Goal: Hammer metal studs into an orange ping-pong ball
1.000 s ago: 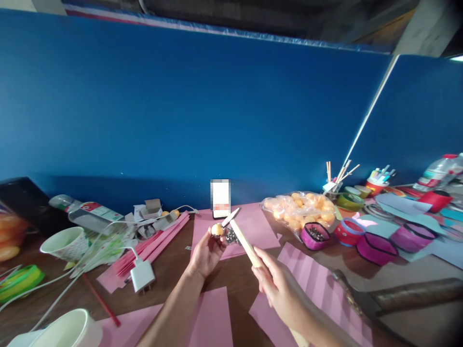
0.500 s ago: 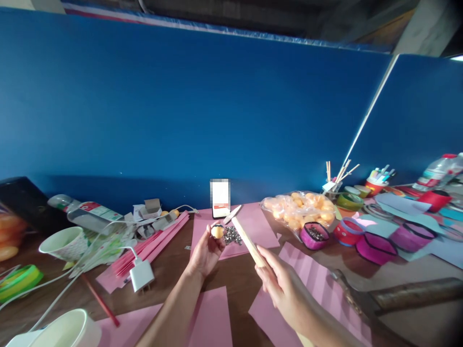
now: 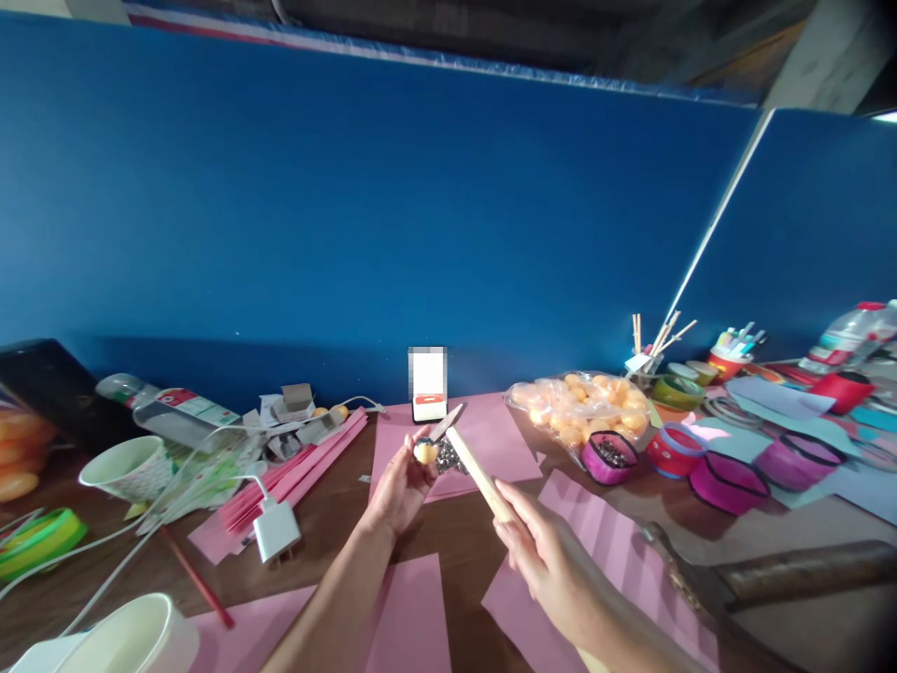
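Between its fingertips, my left hand (image 3: 405,486) holds a small yellow-orange ball (image 3: 424,452). A pointed grey blade (image 3: 446,423) lies just above the ball, its lower end by my left fingertips; what supports it is unclear. My right hand (image 3: 536,542) is wrapped round a pale wooden stick (image 3: 480,472), whose upper end is beside the blade. Behind both hands, a pile of small shiny metal pieces (image 3: 449,456) rests on pink paper (image 3: 491,432). A phone (image 3: 429,409) stands upright at the back of that paper.
A clear bag of orange balls (image 3: 581,407) is right of centre, with a purple container (image 3: 609,456) before it. A hammer (image 3: 785,572) lies at the right. On the left are a white charger (image 3: 277,530), a paper cup (image 3: 130,472) and a bottle (image 3: 186,411).
The blade and stick tip have shifted slightly down, and the blade now overlaps the top of the ball. The ball has turned, showing a dark part. Both hands keep their grip.
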A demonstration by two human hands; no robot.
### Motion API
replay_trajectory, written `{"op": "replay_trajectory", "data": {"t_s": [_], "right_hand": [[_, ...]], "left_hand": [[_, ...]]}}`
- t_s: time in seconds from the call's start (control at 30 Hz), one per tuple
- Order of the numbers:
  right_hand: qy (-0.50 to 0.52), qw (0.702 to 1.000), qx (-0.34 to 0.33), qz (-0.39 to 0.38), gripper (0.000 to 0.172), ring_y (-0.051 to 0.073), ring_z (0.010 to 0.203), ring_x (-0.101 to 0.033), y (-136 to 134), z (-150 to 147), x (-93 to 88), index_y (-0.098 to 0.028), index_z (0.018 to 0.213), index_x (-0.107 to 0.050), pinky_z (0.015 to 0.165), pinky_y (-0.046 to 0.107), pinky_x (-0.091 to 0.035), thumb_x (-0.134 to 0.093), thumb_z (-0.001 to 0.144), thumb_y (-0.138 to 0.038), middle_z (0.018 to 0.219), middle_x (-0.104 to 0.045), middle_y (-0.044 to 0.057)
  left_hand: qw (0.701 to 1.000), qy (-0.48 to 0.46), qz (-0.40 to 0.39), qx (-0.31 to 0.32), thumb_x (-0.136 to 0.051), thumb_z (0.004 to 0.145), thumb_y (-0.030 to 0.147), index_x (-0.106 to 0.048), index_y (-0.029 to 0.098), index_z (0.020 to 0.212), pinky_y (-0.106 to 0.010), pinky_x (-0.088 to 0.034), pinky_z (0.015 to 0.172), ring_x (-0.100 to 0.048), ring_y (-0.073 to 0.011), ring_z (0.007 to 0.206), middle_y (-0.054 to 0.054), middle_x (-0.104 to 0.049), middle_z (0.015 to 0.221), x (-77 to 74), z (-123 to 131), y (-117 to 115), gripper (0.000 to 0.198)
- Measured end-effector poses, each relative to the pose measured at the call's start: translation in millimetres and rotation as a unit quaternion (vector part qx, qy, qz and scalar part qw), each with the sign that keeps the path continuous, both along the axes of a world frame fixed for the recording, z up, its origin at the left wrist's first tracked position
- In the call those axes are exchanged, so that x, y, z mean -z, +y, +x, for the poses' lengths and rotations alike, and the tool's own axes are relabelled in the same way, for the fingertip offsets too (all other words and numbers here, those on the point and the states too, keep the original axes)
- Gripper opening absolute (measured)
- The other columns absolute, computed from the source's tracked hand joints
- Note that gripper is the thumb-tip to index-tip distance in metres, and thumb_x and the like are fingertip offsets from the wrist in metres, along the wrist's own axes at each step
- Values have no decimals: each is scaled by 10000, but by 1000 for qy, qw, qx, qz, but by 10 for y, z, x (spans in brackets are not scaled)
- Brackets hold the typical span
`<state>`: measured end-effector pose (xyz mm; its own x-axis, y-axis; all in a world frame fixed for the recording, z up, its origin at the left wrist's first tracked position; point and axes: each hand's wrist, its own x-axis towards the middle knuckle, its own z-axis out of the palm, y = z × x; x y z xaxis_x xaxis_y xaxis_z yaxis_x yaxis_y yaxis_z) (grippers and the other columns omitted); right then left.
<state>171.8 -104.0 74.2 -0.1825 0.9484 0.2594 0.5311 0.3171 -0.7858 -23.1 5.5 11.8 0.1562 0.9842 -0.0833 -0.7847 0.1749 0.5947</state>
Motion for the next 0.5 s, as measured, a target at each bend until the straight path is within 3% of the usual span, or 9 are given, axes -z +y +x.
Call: {"op": "replay_trajectory", "data": {"t_s": [0.27,0.5], "right_hand": [[-29,999,-24,-33,420,142,538,-572,17,0,-15,-159,1298,-404,526,241,-515,-315,906,-281,701,-609,46],[4,1000,10,6,412,166,629,-607,32,0,-16,-158,1259,-468,596,263,-534,-366,889,-309,763,-630,70]], "left_hand": [[1000,25,14,-12,-607,768,263,-587,151,1100,-173,-471,555,-577,-81,628,-52,-636,802,10,13,-17,351],[999,0,42,22,-590,777,226,-516,177,1186,-274,-510,751,-627,-154,800,-67,-641,918,-4,-10,-19,418]]}}
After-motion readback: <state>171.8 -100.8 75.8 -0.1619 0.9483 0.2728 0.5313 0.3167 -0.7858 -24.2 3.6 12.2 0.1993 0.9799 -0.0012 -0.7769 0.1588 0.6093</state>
